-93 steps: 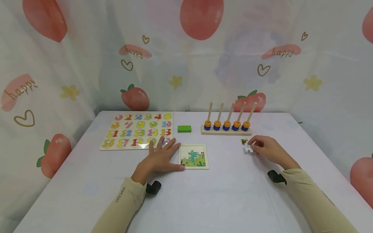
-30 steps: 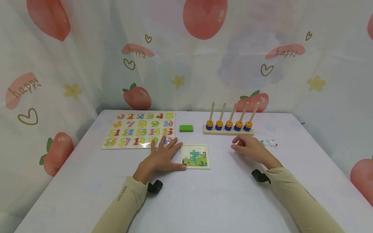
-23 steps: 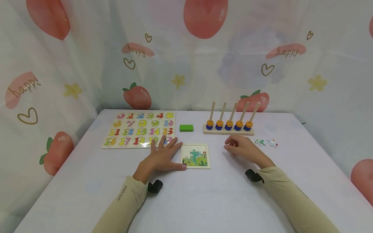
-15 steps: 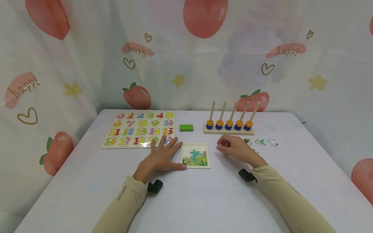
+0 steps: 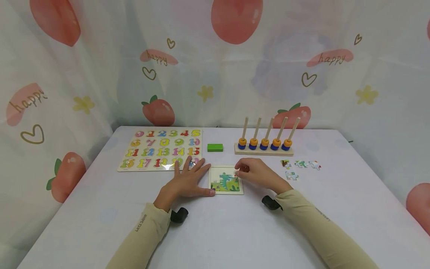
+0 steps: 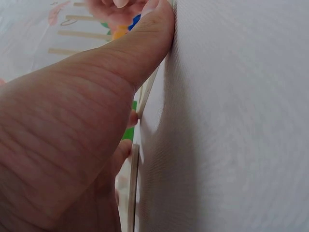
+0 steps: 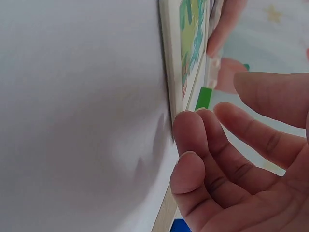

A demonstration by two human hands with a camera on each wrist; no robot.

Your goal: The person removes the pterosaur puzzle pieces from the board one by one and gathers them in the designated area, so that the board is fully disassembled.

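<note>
A small jigsaw puzzle tray (image 5: 228, 193) with a pale rim and a partly filled dinosaur picture (image 5: 224, 182) lies mid-table. My left hand (image 5: 183, 184) is spread beside it, thumb on its near left corner and fingertips reaching toward the number board. At the tray's upper right edge is my right hand (image 5: 260, 173); in the right wrist view its fingers (image 7: 189, 172) are loosely bent, the thumb stands apart, and nothing shows between them. Loose jigsaw pieces lie to the right: a brown-green one (image 5: 285, 164), a pale one (image 5: 291, 175) and others (image 5: 301, 164) alongside.
A number board (image 5: 158, 147) lies at the back left, partly under the left fingertips. Behind the tray is a green block (image 5: 215, 148). A wooden peg stand (image 5: 263, 152) with orange and blue beads stands at the back right. Patterned cloth (image 5: 221, 74) hangs behind the table.
My right hand has let go of a pale jigsaw piece and travelled left to the tray's edge, uncovering several loose pieces. My left hand has stayed in place.
</note>
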